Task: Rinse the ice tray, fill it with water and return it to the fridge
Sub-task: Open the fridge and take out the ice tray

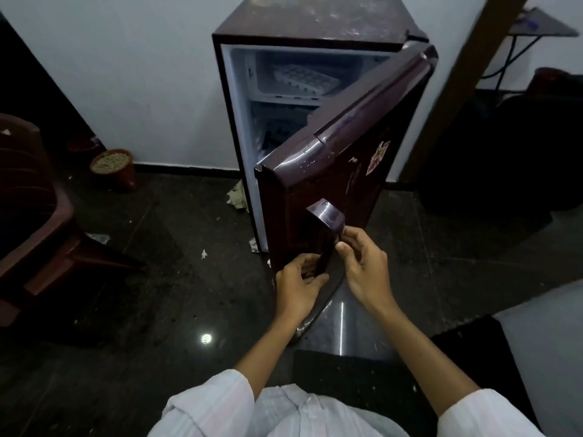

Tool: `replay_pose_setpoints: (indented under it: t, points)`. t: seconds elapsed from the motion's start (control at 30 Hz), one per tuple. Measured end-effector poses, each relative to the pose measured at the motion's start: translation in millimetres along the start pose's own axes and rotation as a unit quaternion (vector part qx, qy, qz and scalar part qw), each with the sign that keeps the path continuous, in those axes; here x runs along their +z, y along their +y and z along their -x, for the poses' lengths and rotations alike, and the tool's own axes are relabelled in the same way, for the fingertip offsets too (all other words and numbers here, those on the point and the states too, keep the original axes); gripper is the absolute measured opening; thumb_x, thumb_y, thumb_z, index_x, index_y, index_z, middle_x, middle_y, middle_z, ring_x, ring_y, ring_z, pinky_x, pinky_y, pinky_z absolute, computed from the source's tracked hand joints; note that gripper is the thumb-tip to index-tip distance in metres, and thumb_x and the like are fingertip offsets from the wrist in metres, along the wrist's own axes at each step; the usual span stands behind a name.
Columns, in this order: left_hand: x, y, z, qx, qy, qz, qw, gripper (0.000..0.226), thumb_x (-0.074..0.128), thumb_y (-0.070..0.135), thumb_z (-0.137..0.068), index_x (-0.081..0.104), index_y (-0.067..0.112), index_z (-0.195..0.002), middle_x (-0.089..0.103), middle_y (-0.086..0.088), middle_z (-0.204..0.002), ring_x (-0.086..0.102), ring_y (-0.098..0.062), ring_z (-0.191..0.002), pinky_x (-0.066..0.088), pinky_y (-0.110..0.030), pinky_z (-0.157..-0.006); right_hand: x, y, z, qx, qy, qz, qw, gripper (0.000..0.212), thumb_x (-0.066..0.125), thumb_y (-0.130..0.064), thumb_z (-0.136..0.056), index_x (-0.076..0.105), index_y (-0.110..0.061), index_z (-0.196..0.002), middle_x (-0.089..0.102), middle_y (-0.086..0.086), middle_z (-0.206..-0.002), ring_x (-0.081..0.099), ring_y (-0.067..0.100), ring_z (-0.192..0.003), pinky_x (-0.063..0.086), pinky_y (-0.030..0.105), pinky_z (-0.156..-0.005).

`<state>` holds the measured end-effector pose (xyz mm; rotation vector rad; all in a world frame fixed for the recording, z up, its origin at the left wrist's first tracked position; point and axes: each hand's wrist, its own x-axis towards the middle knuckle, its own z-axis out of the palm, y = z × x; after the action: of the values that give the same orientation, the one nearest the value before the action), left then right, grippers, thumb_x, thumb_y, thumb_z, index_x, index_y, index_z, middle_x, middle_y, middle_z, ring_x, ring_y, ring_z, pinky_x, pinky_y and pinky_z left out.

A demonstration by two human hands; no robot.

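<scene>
white striped sleeves (pixel 208 408), bare forearms

the door (pixel 362 130) hides the lower shelves of the fridge (pixel 309 23) (chair (pixel 31 200) cut off at left).

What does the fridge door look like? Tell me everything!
The fridge door is glossy dark maroon, maybe painted metal, and stands partly open, hinged at the picture's right. Its top edge is rounded and catches light. Stickers sit on its front. A chunky handle of the same colour sticks out near the free edge. The left hand grips the handle's lower part; the right hand holds it higher up.
</scene>
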<state>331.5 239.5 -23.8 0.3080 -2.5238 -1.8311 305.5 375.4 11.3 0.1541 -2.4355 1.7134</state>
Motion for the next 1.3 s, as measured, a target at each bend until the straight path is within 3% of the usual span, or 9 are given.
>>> replay_pose_setpoints:
  t: [0.13,0.27,0.37,0.57,0.83,0.97,1.03,1.13,1.3]
  points:
    - [10,7,29,0.017,-0.088,0.003,0.996,0.038,0.072,0.008,-0.09,0.067,0.018,-0.126,0.065,0.025,-0.109,0.058,0.021,-0.103,0.049,-0.006,-0.084,-35,7,30,0.021,0.056,-0.01,0.998,0.028,0.056,-0.018,-0.098,0.063,-0.013,-0.125,0.07,-0.008,-0.113,0.064,0.002,-0.108,0.053,0.023,-0.092]
    - [15,14,54,0.055,-0.141,0.007,0.988,0.028,0.067,0.009,-0.094,0.069,0.02,-0.12,0.07,0.017,-0.114,0.063,0.008,-0.111,0.053,-0.013,-0.09,-63,7,53,0.038,0.116,-0.013,0.992,0.025,0.053,-0.016,-0.099,0.06,-0.024,-0.122,0.064,-0.021,-0.111,0.059,-0.011,-0.106,0.046,0.007,-0.086]
    - [20,21,65,0.085,-0.123,0.016,0.989,0.023,0.066,0.008,-0.095,0.072,0.016,-0.115,0.074,0.011,-0.109,0.067,0.002,-0.107,0.056,-0.019,-0.09,-81,9,66,0.052,0.172,-0.009,0.984,0.024,0.054,-0.017,-0.1,0.059,-0.029,-0.119,0.065,-0.02,-0.11,0.06,-0.01,-0.106,0.046,0.008,-0.086]
    - [39,30,73,0.149,-0.066,0.02,0.986,0.018,0.064,0.007,-0.095,0.071,0.017,-0.108,0.074,0.01,-0.102,0.07,-0.004,-0.1,0.058,-0.023,-0.085,-98,10,101,0.045,0.324,0.05,0.944,0.019,0.065,-0.015,-0.093,0.061,-0.015,-0.111,0.059,-0.007,-0.106,0.06,-0.002,-0.099,0.047,0.008,-0.082]
    - [70,40,71,0.245,-0.096,0.01,0.965,0.04,0.062,-0.003,-0.094,0.062,0.025,-0.123,0.066,0.018,-0.121,0.063,0.002,-0.116,0.053,-0.018,-0.095,-91,22,125,0.05,0.321,0.1,0.94,0.051,0.085,-0.023,-0.072,0.057,-0.016,-0.114,0.053,-0.008,-0.111,0.057,0.004,-0.1,0.05,0.015,-0.083]
    - [89,51,60,0.279,-0.136,-0.011,0.951,0.047,0.056,-0.011,-0.093,0.062,0.021,-0.127,0.069,0.012,-0.12,0.062,0.003,-0.117,0.052,-0.019,-0.098,-91,31,124,0.057,0.34,0.109,0.932,0.067,0.087,-0.024,-0.069,0.051,-0.013,-0.125,0.047,0.0,-0.124,0.053,0.01,-0.111,0.05,0.022,-0.092]
    - [96,59,57,0.287,-0.17,-0.009,0.943,0.05,0.054,-0.009,-0.093,0.06,0.025,-0.129,0.068,0.017,-0.12,0.062,0.004,-0.117,0.05,-0.017,-0.099,-93,34,122,0.066,0.353,0.102,0.928,0.071,0.085,-0.027,-0.07,0.047,-0.012,-0.128,0.044,-0.001,-0.127,0.05,0.005,-0.115,0.049,0.021,-0.095]
    - [105,67,56,0.295,-0.243,-0.006,0.924,0.053,0.05,-0.004,-0.096,0.054,0.031,-0.135,0.067,0.015,-0.127,0.059,0.004,-0.123,0.046,-0.015,-0.102,-100,40,118,0.076,0.378,0.084,0.919,0.077,0.081,-0.029,-0.071,0.041,-0.014,-0.135,0.039,-0.002,-0.132,0.04,-0.012,-0.12,0.04,0.008,-0.098]
    - [123,61,57,0.318,-0.295,-0.051,0.9,0.054,0.05,0.002,-0.097,0.046,0.018,-0.149,0.056,0.005,-0.146,0.048,-0.001,-0.136,0.044,-0.027,-0.112,-126,58,107,0.095,0.413,0.091,0.901,0.073,0.082,-0.024,-0.077,0.04,-0.022,-0.137,0.04,-0.005,-0.133,0.049,0.012,-0.121,0.05,0.036,-0.099]
